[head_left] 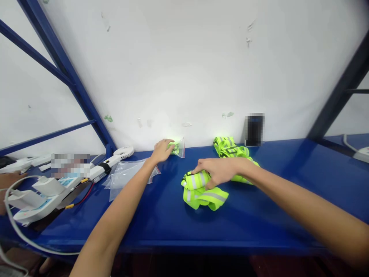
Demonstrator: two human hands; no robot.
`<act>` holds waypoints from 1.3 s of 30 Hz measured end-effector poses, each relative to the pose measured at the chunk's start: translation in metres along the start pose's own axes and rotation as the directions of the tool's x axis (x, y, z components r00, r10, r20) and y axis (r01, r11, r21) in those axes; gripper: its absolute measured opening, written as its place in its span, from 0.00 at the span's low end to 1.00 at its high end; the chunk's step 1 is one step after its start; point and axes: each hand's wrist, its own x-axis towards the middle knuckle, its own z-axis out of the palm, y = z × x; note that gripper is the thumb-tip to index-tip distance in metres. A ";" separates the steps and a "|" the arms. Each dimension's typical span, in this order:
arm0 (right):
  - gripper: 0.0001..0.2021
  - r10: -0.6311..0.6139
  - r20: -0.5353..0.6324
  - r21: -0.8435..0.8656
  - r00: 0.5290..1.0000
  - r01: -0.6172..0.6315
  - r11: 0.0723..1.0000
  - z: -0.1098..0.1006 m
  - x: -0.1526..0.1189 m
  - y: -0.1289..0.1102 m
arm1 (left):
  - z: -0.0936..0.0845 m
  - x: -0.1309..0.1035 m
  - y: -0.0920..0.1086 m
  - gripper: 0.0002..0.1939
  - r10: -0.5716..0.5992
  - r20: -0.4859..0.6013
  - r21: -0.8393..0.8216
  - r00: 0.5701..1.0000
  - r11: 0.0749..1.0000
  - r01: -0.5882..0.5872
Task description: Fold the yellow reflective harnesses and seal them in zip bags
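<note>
Near the wall, my left hand point(163, 150) closes over a clear zip bag point(181, 148) with folded yellow-green material inside. My right hand point(216, 171) grips a rolled neon-yellow reflective strap point(196, 180) with grey stripes, its fingers around the roll's right side. A loose end of that strap spreads in folds across the table below the roll. Behind my right wrist lie more neon reflective straps point(226, 145), rolled and with black buckles, partly hidden by my forearm.
Flat clear zip bags point(123, 175) lie left of my left forearm, beside a white handheld fan point(123, 152). A white power strip point(43, 202) with plugs and cables fills the left end. A dark box-like object point(254, 130) leans at the wall. Blue frame posts point(83, 100) flank the blue table point(161, 227). Part of another person's hand point(10, 182) shows far left.
</note>
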 end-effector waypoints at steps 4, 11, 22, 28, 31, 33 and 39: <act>0.41 -0.018 -0.033 0.069 0.999 0.020 0.997 0.006 -0.005 0.006 | -0.011 -0.026 -0.015 0.25 -0.268 -0.011 0.101 0.963 0.958 0.268; 0.38 -0.073 -0.223 0.145 0.972 0.107 0.984 0.033 -0.008 0.014 | -0.002 -0.067 -0.031 0.27 -0.397 0.065 0.165 0.915 0.909 0.383; 0.30 -0.062 -0.476 -0.058 0.877 0.039 0.998 0.075 0.008 0.017 | -0.005 -0.071 -0.010 0.22 -0.253 -0.264 0.158 0.931 0.941 0.300; 0.27 -0.014 -0.503 0.167 0.864 0.113 0.979 0.078 0.017 0.018 | -0.020 -0.068 0.037 0.16 0.395 -0.358 -0.138 0.846 0.874 -0.467; 0.24 0.061 -0.554 0.284 0.831 0.120 0.951 0.078 0.017 0.018 | -0.018 -0.072 0.070 0.15 0.496 -0.415 -0.215 0.763 0.762 -0.611; 0.22 0.112 -0.575 0.375 0.810 0.139 0.917 0.078 0.018 0.020 | -0.015 -0.076 0.085 0.12 0.501 -0.482 -0.214 0.719 0.728 -0.651; 0.09 0.365 -0.545 0.752 0.755 0.247 0.611 0.077 0.022 0.023 | -0.012 -0.090 0.090 0.20 0.526 -0.539 -0.187 0.657 0.686 -0.703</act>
